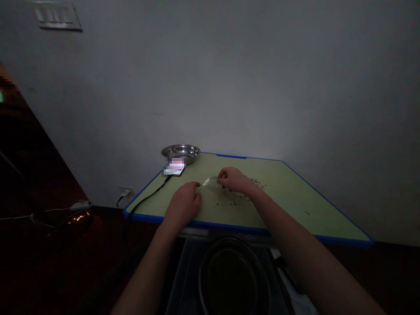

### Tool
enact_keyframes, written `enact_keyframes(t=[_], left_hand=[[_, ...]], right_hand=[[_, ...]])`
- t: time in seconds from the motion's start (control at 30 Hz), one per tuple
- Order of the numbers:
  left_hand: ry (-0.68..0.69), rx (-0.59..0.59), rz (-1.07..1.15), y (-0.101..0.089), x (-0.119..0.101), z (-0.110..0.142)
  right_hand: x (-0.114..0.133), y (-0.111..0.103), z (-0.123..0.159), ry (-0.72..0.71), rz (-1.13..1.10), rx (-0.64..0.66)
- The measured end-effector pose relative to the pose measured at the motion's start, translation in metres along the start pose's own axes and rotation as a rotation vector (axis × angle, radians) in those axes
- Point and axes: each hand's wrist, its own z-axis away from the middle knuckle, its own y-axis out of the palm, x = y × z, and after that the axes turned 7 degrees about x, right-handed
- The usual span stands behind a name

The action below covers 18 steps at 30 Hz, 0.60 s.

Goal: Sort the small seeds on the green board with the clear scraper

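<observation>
My right hand (233, 180) is closed, its thumb and fingertips pinching the edge of a clear plastic piece (210, 181). That piece is thin and shiny and stands up a little from the pale green tabletop (288, 201); whether it is a bag or a sheet I cannot tell. To its left, my left hand (184, 200) rests on the tabletop, thumb and forefinger apart, with nothing visible between them. Small dark and light bits (232, 202) lie scattered below the plastic. More bits (258, 183) are spread beyond my right wrist, partly hidden by it.
A steel bowl (181, 151) stands at the table's back left corner, with a lit phone (177, 168) before it. A black cable (149, 199) runs from the phone over the blue table edge. Below the front edge is a dark round vessel (233, 280). A wall rises behind.
</observation>
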Motion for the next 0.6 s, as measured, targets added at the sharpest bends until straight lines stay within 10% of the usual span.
enact_keyframes(t=[0.6], left_hand=[[-0.113,-0.19,0.388,-0.007,-0.001,0.001]], right_hand=[[0.013,0.008,0.026,-0.328,-0.061,0.28]])
